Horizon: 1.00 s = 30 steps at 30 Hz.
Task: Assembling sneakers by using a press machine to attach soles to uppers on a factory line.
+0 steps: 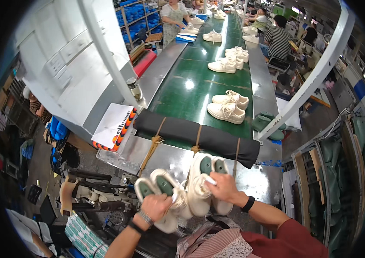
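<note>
My left hand point(155, 208) is closed on a pair of cream lace-up sneakers point(165, 224), held tilted in front of the metal end of the conveyor. My right hand point(224, 187) grips a second pair of cream sneakers point(198, 202) beside them, its fingers wrapped over the outer shoe near the laces. Green shoe lasts point(164, 184) fill the openings of the shoes. My fingertips are partly hidden behind the shoes. Both pairs hang at the near edge, close to the black roll point(216, 141) tied with cords across the belt.
More cream sneakers point(226, 112) stand in pairs along the green conveyor belt point(178, 92). White posts point(307, 77) rise on both sides. A shoebox point(113, 124) lies at the left corner. A rack of green lasts point(330, 172) stands right. Other people sit and stand farther along.
</note>
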Tool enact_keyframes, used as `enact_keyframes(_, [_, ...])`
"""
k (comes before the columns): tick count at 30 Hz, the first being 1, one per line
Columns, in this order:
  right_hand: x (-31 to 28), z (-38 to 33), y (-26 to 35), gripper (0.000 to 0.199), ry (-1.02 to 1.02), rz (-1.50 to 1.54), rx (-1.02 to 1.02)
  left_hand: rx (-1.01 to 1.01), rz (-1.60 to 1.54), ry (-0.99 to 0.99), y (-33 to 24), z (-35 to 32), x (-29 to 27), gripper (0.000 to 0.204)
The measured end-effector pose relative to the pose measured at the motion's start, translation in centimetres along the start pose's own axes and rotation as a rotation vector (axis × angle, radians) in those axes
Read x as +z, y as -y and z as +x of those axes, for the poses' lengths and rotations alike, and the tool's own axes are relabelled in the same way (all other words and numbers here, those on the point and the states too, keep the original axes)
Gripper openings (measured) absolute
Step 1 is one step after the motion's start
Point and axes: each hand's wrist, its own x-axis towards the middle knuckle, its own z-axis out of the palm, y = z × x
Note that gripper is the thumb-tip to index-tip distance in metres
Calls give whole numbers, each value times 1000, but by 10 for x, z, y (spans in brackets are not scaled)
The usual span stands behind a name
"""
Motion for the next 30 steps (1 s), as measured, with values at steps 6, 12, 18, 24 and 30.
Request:
enact_keyframes(6, [-10,-8,-136,22,-131,-338,298,-182,12,35,22,124,137,19])
enact_keyframes(12, [-27,-11,-137,28,-45,-231,210,-293,3,2,32,120,115,20])
enact_keyframes(18, [-13,-6,-55,48,-206,324,351,-319,-214,-498,-18,94,-15,15])
enact_keyframes(24, [78,36,56,75,836,1864,735,-565,-246,-990,-53,25,-71,17])
enact_keyframes(30, [165,66,159,80,841,1315,282,-1319,-527,-1299,-39,-110,0,16])
